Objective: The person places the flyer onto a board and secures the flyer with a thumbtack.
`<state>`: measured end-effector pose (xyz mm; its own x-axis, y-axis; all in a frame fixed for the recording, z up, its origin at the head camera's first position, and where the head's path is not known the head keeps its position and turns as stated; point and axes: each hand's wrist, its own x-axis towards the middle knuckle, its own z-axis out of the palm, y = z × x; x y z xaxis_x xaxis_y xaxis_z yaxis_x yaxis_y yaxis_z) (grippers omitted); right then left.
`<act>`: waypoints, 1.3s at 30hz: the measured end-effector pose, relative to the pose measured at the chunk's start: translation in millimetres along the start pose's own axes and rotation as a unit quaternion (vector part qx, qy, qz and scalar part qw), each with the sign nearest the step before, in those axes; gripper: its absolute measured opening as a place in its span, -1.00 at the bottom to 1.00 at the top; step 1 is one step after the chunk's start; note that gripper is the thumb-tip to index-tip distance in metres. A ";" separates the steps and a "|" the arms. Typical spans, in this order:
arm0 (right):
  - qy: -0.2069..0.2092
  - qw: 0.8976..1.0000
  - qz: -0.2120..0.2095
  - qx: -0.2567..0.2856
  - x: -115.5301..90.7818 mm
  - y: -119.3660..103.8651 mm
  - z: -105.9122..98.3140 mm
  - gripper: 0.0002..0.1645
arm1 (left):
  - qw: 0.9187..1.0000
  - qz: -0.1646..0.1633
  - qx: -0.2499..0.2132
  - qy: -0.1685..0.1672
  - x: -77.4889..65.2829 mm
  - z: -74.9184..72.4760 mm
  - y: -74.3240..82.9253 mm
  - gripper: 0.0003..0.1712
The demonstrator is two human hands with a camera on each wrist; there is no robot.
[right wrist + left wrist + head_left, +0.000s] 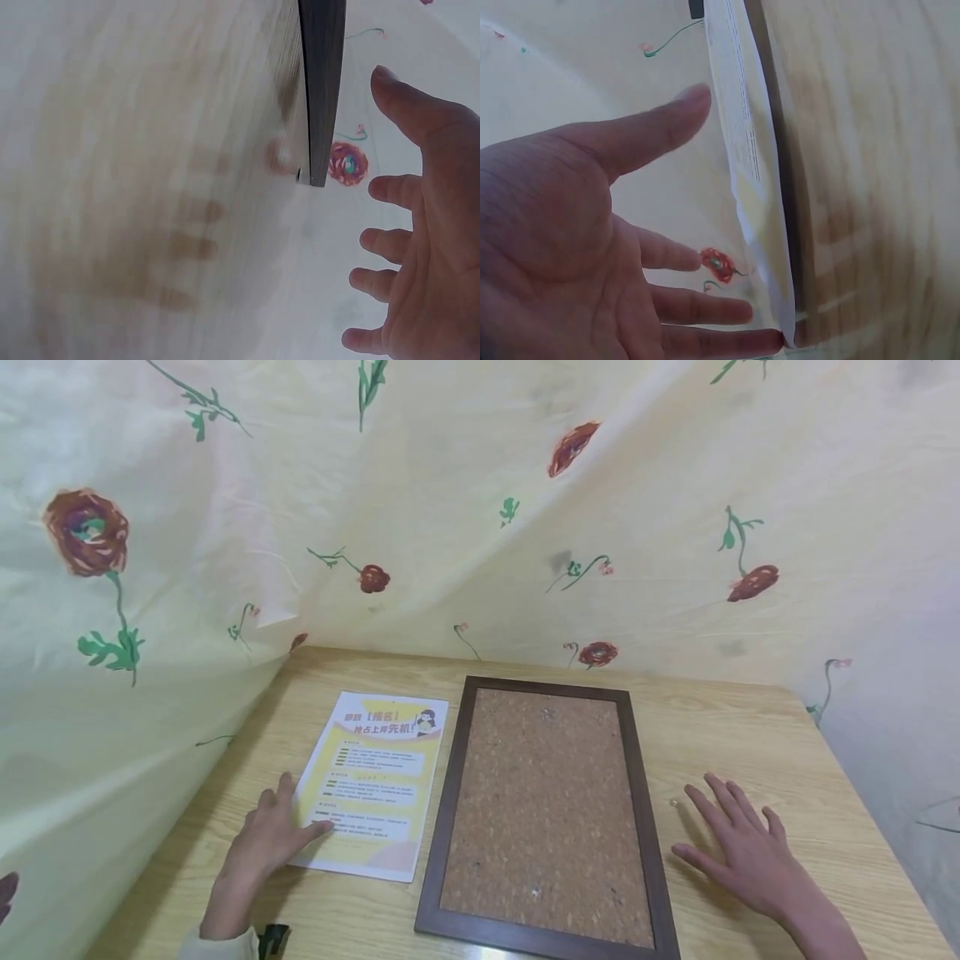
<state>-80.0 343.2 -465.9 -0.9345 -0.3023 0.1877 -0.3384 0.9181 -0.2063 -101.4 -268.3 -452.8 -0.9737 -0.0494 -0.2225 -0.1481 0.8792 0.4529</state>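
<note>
A printed yellow-and-white sheet (pixel 367 785) with a cartoon figure lies on the table, left of a cork board (pixel 551 810) in a dark brown frame. My left hand (pixel 268 832) is at the sheet's left edge, fingers spread and nothing gripped. In the left wrist view, a fingertip meets the paper's edge (pixel 761 217); whether it presses there I cannot tell. To the right of the board, my right hand (pixel 746 852) hovers above the table with spread fingers, holding nothing. Near its fingertips lies a tiny clear piece (pixel 673 803), too small to identify. The board's frame (pixel 324 90) shows in the right wrist view.
The light wood table (pixel 757 735) runs back to a cream floral cloth (pixel 465 510) that hangs behind and at both sides. Several small shiny spots dot the cork. A small black object (pixel 273 937) is beside the left wrist.
</note>
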 end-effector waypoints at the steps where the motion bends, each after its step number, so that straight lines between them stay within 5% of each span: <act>1: -0.001 1.000 -0.001 0.001 -0.8 -2.1 0.0 0.01 | 1.000 0.000 0.001 0.001 0.2 0.4 -0.3 0.36; 12: 0.010 0.999 -0.041 -0.015 -16.8 -42.0 6.7 0.02 | 0.999 -0.021 0.029 0.002 5.4 2.7 0.9 0.37; 22: -0.066 0.997 0.010 -0.028 -33.0 -78.9 15.7 0.23 | 0.998 -0.040 0.040 0.018 6.6 3.6 3.3 0.05; 27: -0.093 0.995 0.033 -0.027 -41.1 -87.2 22.7 0.34 | 0.998 -0.047 0.041 0.010 7.5 2.7 5.1 0.07; 39: -0.089 0.994 0.058 -0.036 -56.7 -93.8 30.8 0.38 | 0.998 -0.057 0.037 -0.009 9.3 2.6 7.1 -0.03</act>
<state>1.4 266.3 -486.8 -0.9738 -0.2273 -0.0074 -0.2239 0.9637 -0.1454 -111.1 -261.3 -453.9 -0.9479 -0.1438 -0.2842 -0.2444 0.9006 0.3594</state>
